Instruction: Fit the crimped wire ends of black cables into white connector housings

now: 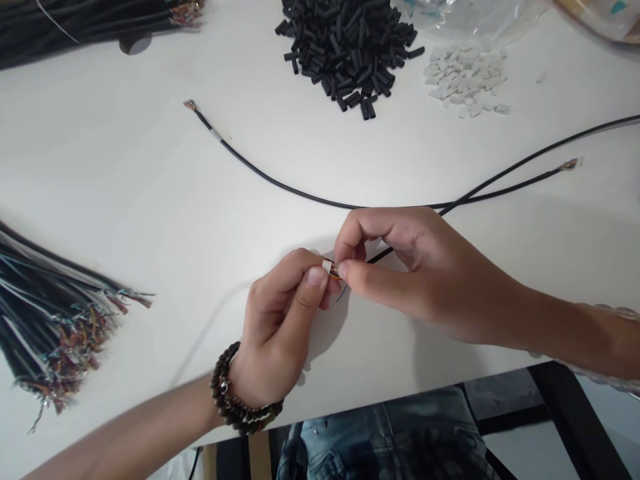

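Head view: left hand (283, 320) pinches white connector (327, 267) between thumb and fingers, above bench (165, 180). Right hand (405, 267), just right of white connector, fingertips closed on coloured wires (335, 274); black cable (525, 159) runs from wires beneath right hand. Second cable (280, 182) lies on bench beyond white connector, crossed by black cable. Black tube pile (350, 50) farther beyond. Cable bundle (45, 327) well left of white connector.

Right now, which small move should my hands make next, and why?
Perhaps the right hand should gather in the thin loose wire, while the left hand keeps its pinch on the small white piece. That wire seems to hang below, apart from the coloured wires at the piece.
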A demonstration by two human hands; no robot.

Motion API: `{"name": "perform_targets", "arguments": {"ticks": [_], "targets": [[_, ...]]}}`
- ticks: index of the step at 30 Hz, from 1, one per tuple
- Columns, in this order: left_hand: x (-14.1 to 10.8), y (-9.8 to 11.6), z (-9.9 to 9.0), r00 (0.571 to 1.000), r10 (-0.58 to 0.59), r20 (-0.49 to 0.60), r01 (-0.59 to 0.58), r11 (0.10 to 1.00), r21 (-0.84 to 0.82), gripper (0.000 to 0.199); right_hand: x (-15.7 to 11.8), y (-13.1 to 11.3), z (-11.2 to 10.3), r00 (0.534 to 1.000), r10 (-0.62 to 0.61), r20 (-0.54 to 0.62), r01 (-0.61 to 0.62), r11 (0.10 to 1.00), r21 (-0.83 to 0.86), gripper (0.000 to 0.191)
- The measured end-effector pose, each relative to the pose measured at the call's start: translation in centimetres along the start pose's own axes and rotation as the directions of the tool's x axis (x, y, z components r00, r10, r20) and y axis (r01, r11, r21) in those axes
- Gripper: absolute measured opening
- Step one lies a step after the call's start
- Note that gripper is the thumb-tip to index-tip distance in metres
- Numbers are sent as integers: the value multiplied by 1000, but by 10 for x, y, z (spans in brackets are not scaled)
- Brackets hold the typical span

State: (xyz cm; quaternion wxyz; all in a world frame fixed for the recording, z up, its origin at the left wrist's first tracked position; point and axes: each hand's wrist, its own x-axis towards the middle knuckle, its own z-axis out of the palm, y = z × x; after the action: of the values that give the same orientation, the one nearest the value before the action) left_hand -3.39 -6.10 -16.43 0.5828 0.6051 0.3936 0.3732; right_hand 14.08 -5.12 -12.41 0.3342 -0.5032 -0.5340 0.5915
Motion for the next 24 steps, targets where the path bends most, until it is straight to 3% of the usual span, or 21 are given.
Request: {"name": "perform_targets", "arguments": {"ticks": [13, 24], "targets": [[3, 8, 1, 997, 55, -51, -42, 972, 232, 32, -1, 0, 0, 999, 22, 36, -21, 1000, -16, 13], [5, 8, 4, 996, 85, -7, -79, 947, 310, 31, -2, 2, 1, 991, 87, 100, -86, 996, -17, 17]]}}
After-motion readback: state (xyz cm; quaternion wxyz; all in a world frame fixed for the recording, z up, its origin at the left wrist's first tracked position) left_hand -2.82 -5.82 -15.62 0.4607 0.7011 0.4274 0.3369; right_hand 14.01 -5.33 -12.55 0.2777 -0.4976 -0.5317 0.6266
